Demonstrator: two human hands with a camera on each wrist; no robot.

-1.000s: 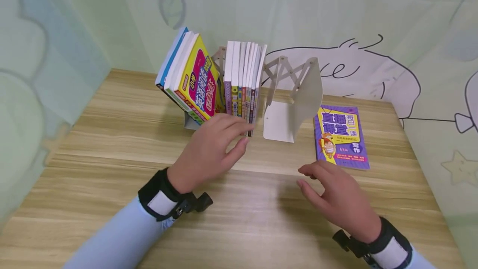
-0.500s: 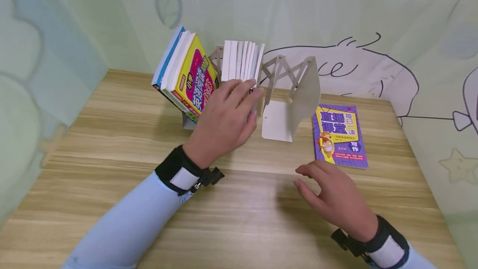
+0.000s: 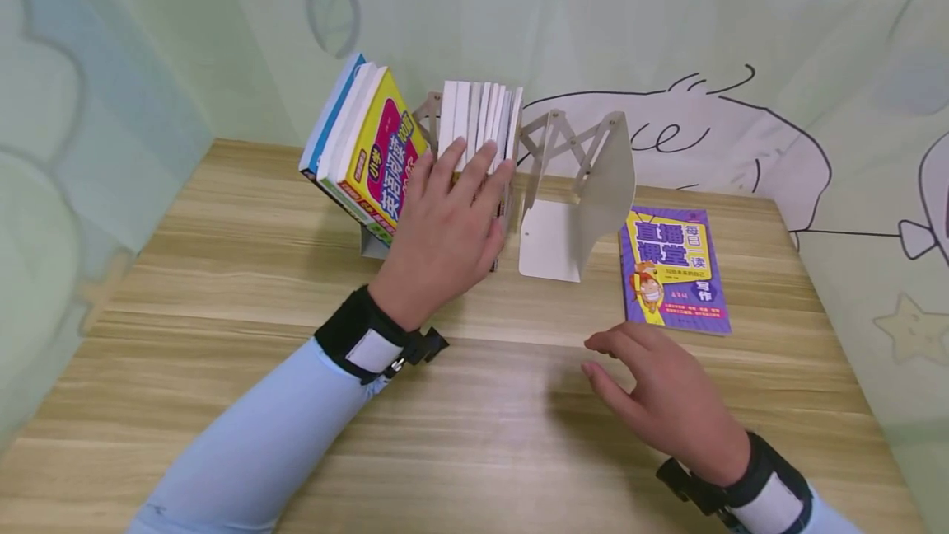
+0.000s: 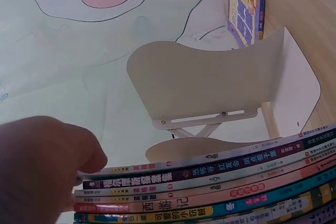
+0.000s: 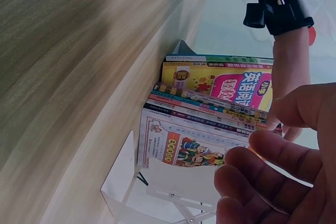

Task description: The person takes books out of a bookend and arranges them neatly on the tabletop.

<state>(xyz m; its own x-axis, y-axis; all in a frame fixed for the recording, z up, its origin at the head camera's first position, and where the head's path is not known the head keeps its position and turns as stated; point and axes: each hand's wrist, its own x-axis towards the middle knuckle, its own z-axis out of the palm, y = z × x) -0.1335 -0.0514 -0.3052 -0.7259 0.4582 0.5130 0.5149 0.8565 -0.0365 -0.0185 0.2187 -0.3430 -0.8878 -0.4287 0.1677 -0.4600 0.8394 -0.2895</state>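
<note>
My left hand (image 3: pixel 448 233) lies over a row of thin upright books (image 3: pixel 480 118), its fingers spread and reaching to their upper edges. The hand hides most of the spines in the head view; they show in the left wrist view as a stack of spines (image 4: pixel 194 192), with the thumb at their end. To the left, thicker books lean, the nearest a yellow and pink English reading book (image 3: pixel 389 147). My right hand (image 3: pixel 670 390) hovers above the table, fingers loosely bent and holding nothing. Closest to it lies a purple and yellow book (image 3: pixel 675 270), flat on the table.
A cream metal folding bookend rack (image 3: pixel 611 188) holds the books, and its right-hand section has no books in it. The wooden table (image 3: pixel 482 435) meets a printed wall cloth (image 3: pixel 593 23) behind the rack.
My left hand has moved forward and right, from in front of the spines up to the books' top edges, and its fingers have spread. The right hand has stayed nearly still.
</note>
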